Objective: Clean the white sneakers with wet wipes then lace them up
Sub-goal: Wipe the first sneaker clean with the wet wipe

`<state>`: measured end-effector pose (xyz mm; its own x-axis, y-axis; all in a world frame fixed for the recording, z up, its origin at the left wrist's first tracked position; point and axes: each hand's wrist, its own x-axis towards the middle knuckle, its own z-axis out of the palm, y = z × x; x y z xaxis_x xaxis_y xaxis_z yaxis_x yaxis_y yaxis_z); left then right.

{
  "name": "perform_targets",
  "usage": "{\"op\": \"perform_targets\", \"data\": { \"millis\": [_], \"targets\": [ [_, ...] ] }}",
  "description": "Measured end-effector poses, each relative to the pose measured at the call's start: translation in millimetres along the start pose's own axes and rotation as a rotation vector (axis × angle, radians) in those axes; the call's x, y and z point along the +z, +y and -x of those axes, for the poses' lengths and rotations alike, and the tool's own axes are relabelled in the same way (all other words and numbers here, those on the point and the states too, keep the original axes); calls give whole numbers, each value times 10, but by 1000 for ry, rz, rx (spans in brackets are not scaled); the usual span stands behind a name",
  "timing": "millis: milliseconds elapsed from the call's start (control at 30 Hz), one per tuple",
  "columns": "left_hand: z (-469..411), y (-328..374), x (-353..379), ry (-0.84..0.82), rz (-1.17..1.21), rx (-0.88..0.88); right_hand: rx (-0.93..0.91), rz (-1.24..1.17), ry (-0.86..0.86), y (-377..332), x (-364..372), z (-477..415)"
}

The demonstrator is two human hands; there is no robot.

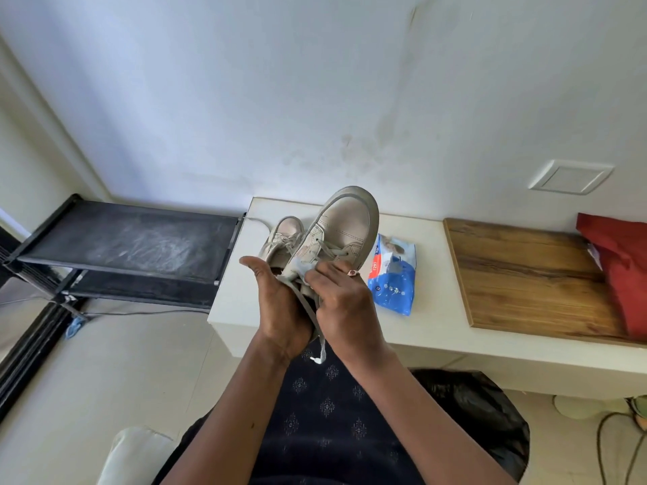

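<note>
Two sneakers are in view, both off-white with grey soles. The held sneaker (pixel 345 222) is raised above the front edge of the white bench (pixel 430 309), toe pointing up and away from the person, sole facing right. The left hand (pixel 280 309) grips its heel end from below: the thumb stands up along the left side of the shoe, and the other fingers wrap under the heel, where they are hidden. The right hand (pixel 343 302) has its fingers curled onto a wet wipe (pixel 300 267) and presses it against the upper near the lowest lace rows; a ring (pixel 353 273) sits on one finger. One lace (pixel 322 348) hangs loose between the two wrists, its white tip pointing down. The second sneaker (pixel 285 232) rests on the bench behind the left thumb, toe pointing away, partly covered by the held shoe. The pack of wet wipes (pixel 394 274), blue and white, lies flat on the bench just right of the right hand. A wooden board (pixel 525 274) lies further right on the bench, with a red bag (pixel 623 267) on its far corner. A black rack (pixel 133 239) stands to the left of the bench.
</note>
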<state>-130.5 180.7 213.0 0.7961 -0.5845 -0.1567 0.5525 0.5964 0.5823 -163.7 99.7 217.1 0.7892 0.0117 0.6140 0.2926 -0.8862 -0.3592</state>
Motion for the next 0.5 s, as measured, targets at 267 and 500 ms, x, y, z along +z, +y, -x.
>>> {"op": "perform_targets", "data": {
  "millis": [267,500],
  "targets": [
    [-34,-23,-7,7,16,-58,-121,111,-16,207,-114,-30],
    [-27,-22,104,32,64,28,80,316,34,480,-158,-197]
  ]
}}
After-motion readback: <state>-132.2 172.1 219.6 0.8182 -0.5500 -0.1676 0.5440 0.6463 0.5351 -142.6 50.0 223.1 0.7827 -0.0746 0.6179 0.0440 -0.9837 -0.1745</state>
